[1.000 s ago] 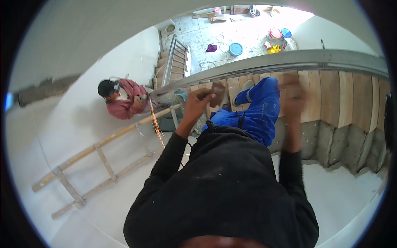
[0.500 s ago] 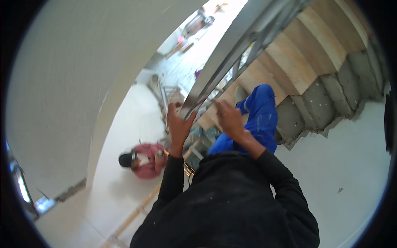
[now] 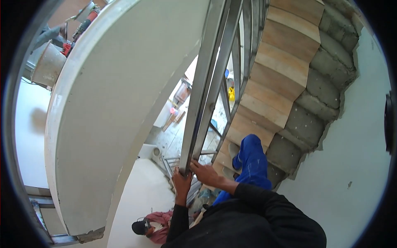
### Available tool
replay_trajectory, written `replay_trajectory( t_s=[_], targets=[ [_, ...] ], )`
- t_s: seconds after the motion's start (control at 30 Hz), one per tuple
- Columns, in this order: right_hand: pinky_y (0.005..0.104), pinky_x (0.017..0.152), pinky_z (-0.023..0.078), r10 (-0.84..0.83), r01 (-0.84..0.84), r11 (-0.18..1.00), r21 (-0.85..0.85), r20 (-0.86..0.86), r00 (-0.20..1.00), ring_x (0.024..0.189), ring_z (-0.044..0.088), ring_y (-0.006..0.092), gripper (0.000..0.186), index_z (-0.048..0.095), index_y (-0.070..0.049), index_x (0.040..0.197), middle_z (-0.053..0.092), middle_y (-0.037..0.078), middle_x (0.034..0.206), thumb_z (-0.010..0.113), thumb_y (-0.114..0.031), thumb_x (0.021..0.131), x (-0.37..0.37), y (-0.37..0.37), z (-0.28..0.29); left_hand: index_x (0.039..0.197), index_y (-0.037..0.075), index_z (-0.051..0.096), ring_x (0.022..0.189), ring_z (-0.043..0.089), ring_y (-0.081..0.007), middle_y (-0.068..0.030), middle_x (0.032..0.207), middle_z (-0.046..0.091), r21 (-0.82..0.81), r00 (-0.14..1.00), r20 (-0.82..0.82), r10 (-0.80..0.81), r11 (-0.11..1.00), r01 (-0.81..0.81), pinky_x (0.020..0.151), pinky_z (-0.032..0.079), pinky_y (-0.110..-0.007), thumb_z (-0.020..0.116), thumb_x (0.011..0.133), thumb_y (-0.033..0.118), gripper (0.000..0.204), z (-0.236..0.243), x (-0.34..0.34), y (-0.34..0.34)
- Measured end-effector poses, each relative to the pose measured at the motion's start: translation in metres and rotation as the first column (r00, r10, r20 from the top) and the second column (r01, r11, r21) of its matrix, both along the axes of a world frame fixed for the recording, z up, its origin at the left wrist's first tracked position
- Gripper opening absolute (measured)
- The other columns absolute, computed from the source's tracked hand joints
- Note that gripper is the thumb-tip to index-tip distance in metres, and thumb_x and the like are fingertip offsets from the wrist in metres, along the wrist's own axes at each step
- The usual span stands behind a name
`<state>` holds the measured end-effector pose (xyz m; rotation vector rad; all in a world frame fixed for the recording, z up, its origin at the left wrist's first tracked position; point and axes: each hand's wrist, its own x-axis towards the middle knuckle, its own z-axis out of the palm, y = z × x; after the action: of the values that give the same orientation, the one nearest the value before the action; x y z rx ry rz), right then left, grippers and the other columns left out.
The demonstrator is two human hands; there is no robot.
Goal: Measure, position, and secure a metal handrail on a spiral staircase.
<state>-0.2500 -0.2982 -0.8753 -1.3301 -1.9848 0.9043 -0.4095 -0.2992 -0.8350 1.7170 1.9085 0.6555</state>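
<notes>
A grey metal stair railing (image 3: 216,94) runs from the far top down toward me, with a flat, wide handrail (image 3: 197,99) on its left side. My left hand (image 3: 181,183) is closed around the near end of this handrail, thumb and fingers on either side. Close beside it, my right hand (image 3: 206,173) reaches across from the right. Its fingers are bent against the inner face of the rail end, partly hidden by the metal. Both wrists come out of black sleeves. My leg in blue trousers (image 3: 253,165) is on the stairs just right of the railing.
Wooden treads (image 3: 273,78) climb to the far right beside rough bare concrete steps (image 3: 304,124). A curved pale wall (image 3: 115,95) bounds the left. Below are another person in a red top (image 3: 159,225) and tools on the floor. A bucket (image 3: 49,64) stands upper left.
My right hand, earlier blurred and apart from the rail, now touches its end. The left hand stays on the rail. The view has shifted, showing more railing, stairs and the bucket.
</notes>
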Motion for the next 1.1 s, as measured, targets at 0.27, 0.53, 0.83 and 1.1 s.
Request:
replay_trajectory(
  t_s=[0.27, 0.53, 0.83, 1.1],
  targets=[
    [0.0578, 0.075, 0.054, 0.065, -0.064, 0.996, -0.054, 0.007, 0.998, 0.095, 0.068, 0.0444, 0.043, 0.048, -0.006, 0.134, 0.060, 0.020, 0.130, 0.056, -0.006, 0.091, -0.008, 0.013, 0.001, 0.095, -0.001, 0.062, 0.082, 0.071, -0.0435, -0.0236, 0.083, 0.069, 0.046, 0.999, -0.043, -0.002, 0.999, 0.004, 0.072, 0.054, -0.051, 0.086, 0.073, 0.030, 0.045, -0.006, -0.012, 0.002],
    [0.0539, 0.072, 0.057, 0.043, -0.045, 0.998, -0.031, -0.085, 0.995, 0.097, 0.070, 0.0440, 0.053, 0.047, -0.011, 0.144, 0.060, 0.020, 0.139, 0.052, -0.004, 0.092, 0.009, 0.005, 0.011, 0.088, 0.001, 0.061, 0.068, 0.065, -0.0388, -0.0189, 0.074, 0.066, 0.086, 1.000, -0.004, 0.001, 0.996, -0.001, 0.061, 0.048, -0.048, 0.086, 0.072, 0.033, 0.044, -0.012, -0.011, 0.000],
    [0.0538, 0.081, 0.058, 0.109, -0.110, 0.993, -0.052, -0.017, 0.994, 0.112, 0.066, 0.0426, 0.044, 0.050, -0.014, 0.143, 0.055, 0.015, 0.150, 0.051, -0.010, 0.099, 0.008, 0.014, 0.001, 0.079, -0.001, 0.064, 0.059, 0.067, -0.0366, -0.0201, 0.066, 0.065, 0.208, 0.994, 0.106, -0.018, 0.978, -0.004, 0.055, 0.048, -0.047, 0.085, 0.074, 0.030, 0.037, -0.011, -0.011, -0.002],
    [0.0518, 0.087, 0.056, 0.076, -0.085, 0.994, -0.065, -0.122, 0.990, 0.115, 0.065, 0.0415, 0.049, 0.051, -0.012, 0.144, 0.061, 0.018, 0.139, 0.049, -0.004, 0.096, 0.019, 0.000, 0.022, 0.084, -0.001, 0.063, 0.056, 0.067, -0.0320, -0.0171, 0.063, 0.064, 0.223, 0.996, 0.081, 0.023, 0.974, -0.040, 0.055, 0.050, -0.045, 0.088, 0.070, 0.030, 0.042, -0.030, -0.014, 0.003]
  ],
)
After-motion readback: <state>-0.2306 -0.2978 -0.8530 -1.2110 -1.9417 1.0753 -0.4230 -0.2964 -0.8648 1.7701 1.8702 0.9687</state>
